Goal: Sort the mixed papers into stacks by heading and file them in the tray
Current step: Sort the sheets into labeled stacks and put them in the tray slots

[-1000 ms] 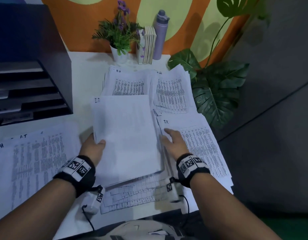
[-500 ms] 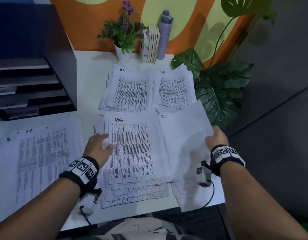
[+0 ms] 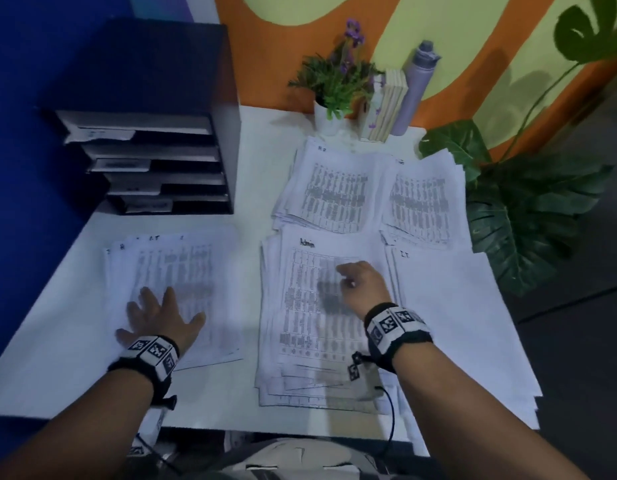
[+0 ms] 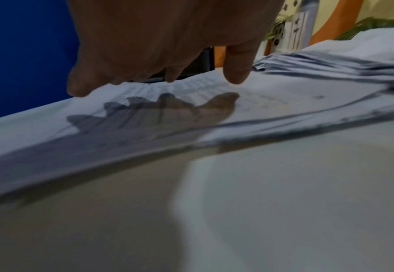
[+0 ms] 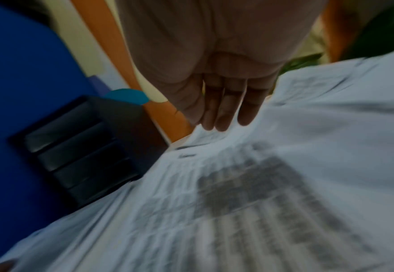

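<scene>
My left hand (image 3: 156, 315) lies spread with straight fingers over the mixed pile (image 3: 192, 268) at the left; in the left wrist view the fingertips (image 4: 236, 73) hover just above the top sheet (image 4: 272, 99). My right hand (image 3: 364, 284) hangs empty, fingers loosely bent, over the "Admin" stack (image 3: 300, 306). To its right is the "I.T." stack (image 3: 449, 323), topped by a pale sheet with no print showing. Behind lie the "H.R" stack (image 3: 334, 188) and a fourth stack (image 3: 424, 202). The black tiered tray (image 3: 161, 161) stands at the back left.
A potted purple-flowered plant (image 3: 334, 84), upright books (image 3: 386, 105) and a lilac bottle (image 3: 416, 88) line the wall behind the stacks. Large green leaves (image 3: 528, 209) crowd the table's right side. Bare white table (image 3: 258, 161) shows between tray and stacks.
My right hand let go of the sheet on the I.T. stack and came back left over the Admin stack. My left hand moved from the Admin stack to the mixed pile.
</scene>
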`<state>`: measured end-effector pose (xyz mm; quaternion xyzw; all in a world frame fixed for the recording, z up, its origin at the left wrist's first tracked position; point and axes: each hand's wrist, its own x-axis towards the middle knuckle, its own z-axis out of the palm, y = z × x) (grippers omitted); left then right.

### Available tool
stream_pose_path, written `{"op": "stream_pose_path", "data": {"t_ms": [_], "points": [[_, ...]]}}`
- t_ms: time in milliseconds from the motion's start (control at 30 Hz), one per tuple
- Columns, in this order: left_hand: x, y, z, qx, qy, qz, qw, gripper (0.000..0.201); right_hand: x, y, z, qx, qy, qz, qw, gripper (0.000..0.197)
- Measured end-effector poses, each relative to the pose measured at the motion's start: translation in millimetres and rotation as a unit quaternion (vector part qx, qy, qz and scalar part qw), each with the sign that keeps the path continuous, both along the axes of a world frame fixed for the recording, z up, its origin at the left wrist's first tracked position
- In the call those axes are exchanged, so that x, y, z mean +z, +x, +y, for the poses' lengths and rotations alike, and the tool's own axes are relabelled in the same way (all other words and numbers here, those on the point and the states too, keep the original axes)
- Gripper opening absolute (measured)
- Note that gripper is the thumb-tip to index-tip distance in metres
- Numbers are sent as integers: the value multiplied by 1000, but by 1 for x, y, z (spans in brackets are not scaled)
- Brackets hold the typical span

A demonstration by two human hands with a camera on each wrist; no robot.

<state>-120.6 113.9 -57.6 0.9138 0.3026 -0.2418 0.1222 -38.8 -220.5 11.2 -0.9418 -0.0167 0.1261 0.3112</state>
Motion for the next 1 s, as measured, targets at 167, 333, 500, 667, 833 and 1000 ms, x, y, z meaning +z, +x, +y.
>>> {"op": "stream_pose_path", "data": {"t_ms": [167,333,500,667,833,1000], "points": [[-1,-26,17,-55,-55,38,996,96,-5,-8,84,46,88,137,986,35],[2,-57,9,-116,-79,18,990,90,-23,-21,133,61,16,163,985,36],[10,-63,16,-124,-150,-96,976,63,-40,-35,159,22,53,186,981,27],[9,-42,57,5,-132,-185,974,57,-42,-28,171,4,12,115,993,10],[7,-29,75,55,-68,-101,991,75,-47,-20,164,-42,-9,99,994,18],[5,-19,82,103,-79,-94,987,99,-55,-17,163,-52,-1,103,993,6]]}}
